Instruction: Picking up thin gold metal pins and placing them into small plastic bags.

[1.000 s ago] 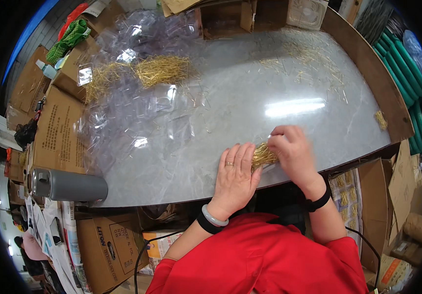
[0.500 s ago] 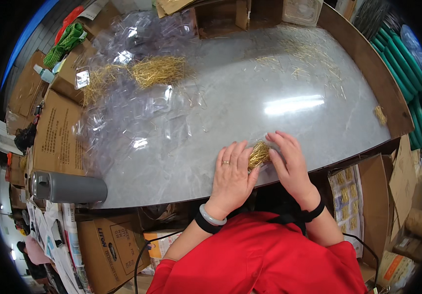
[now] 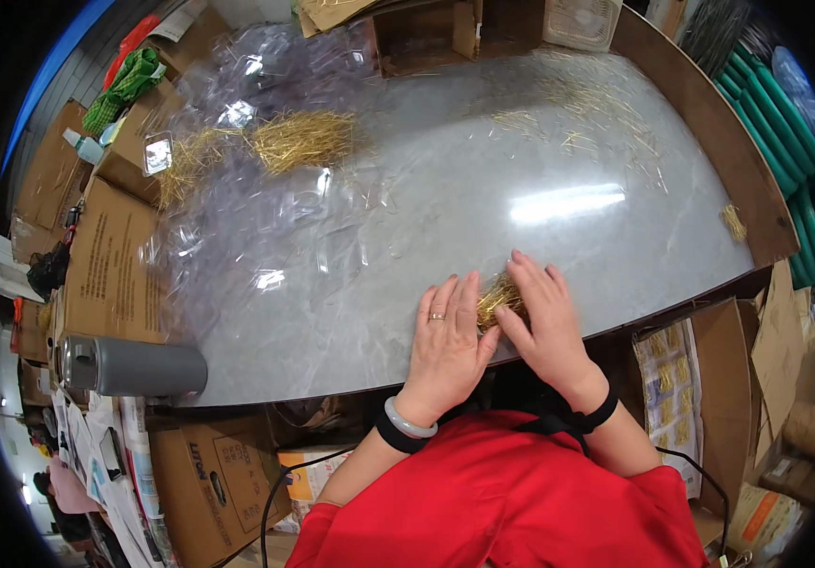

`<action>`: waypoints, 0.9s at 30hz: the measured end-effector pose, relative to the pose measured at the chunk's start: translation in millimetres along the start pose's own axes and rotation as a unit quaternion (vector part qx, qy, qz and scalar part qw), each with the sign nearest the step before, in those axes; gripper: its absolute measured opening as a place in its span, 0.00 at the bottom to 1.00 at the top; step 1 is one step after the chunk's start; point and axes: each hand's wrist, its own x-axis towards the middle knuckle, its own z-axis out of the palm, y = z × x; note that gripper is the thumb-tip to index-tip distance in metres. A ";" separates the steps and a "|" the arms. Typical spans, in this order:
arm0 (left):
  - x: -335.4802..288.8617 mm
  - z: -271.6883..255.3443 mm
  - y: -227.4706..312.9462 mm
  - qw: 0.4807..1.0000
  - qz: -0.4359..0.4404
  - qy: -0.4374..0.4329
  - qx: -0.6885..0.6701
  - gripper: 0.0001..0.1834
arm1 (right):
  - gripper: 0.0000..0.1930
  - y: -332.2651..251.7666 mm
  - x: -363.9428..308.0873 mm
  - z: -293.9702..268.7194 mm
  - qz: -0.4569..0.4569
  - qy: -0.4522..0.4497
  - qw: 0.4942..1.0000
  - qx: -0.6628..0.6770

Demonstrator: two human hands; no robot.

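A small bundle of thin gold-coloured metal pins [image 3: 499,301] lies at the near edge of the grey tabletop, between my two hands. On its left side, my left hand [image 3: 447,333] rests with long, fairly straight fingers and its thumb against the near end of the pins. From the right, my right hand [image 3: 547,327] bends over the bundle, the fingers covering part of it and the thumb at its near side. Both hands hold the pins between them. The undersides of the fingers are hidden, as is whatever lies beneath the bundle.
Clear plastic packs [image 3: 275,218] spread over the table's left, with a larger gold pin pile [image 3: 303,140] on them. Loose pins [image 3: 597,99] lie at the far right. A grey bottle [image 3: 147,365] lies at the left edge. A cardboard wall [image 3: 710,133] borders the right.
My right hand has shifted slightly left and now covers more of the pin bundle. My left hand has barely moved.
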 end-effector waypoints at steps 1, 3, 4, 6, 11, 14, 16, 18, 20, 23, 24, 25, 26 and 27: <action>0.1 -0.3 -0.1 1.000 0.000 -0.001 0.000 0.40 | 0.23 1.3 -0.6 0.5 0.001 0.000 1.000 0.000; -0.3 -0.6 -1.3 0.999 -0.002 0.013 -0.032 0.47 | 0.26 4.6 -1.8 4.0 0.030 0.003 0.998 0.048; -0.1 -0.7 -1.1 0.999 -0.003 0.012 -0.031 0.47 | 0.26 3.6 -1.2 3.3 0.031 0.003 0.998 0.050; 0.9 -2.5 0.0 0.999 -0.004 0.013 -0.051 0.52 | 0.25 -4.1 3.0 -1.8 0.020 0.019 1.000 0.007; -0.3 0.9 -4.5 0.997 -0.013 0.027 -0.077 0.53 | 0.21 -12.3 10.6 -1.0 -0.017 0.017 1.000 0.006; -1.0 -1.7 -3.6 0.997 -0.017 0.026 -0.074 0.54 | 0.18 -3.5 8.2 6.9 -0.004 0.012 1.000 -0.006; -0.4 -2.0 -2.0 0.998 -0.013 0.022 -0.065 0.54 | 0.14 2.4 9.4 7.2 0.001 0.023 1.000 0.001; -0.1 -1.4 -1.2 0.998 -0.017 0.021 -0.062 0.54 | 0.12 7.1 11.4 7.0 -0.008 0.024 1.000 0.014; -0.7 -0.4 -2.0 0.997 -0.020 0.020 -0.065 0.54 | 0.11 9.2 12.5 5.9 -0.016 0.026 0.999 0.028; -1.2 -0.7 -2.5 0.997 -0.025 0.019 -0.071 0.54 | 0.11 10.1 12.6 5.1 -0.020 0.017 0.998 0.059; -1.0 -0.7 -2.3 0.997 -0.026 0.019 -0.075 0.54 | 0.11 11.0 11.4 4.7 -0.014 0.015 0.997 0.071; -0.8 -0.6 -2.5 0.997 -0.026 0.018 -0.075 0.54 | 0.11 11.5 10.5 4.5 -0.008 0.012 0.996 0.084; -0.5 -0.4 -2.7 0.997 -0.024 0.019 -0.072 0.54 | 0.11 10.9 10.5 3.4 -0.008 0.012 0.996 0.084; -0.4 -0.2 -2.6 0.997 -0.022 0.019 -0.069 0.54 | 0.12 9.2 10.7 0.6 -0.028 -0.006 0.998 0.060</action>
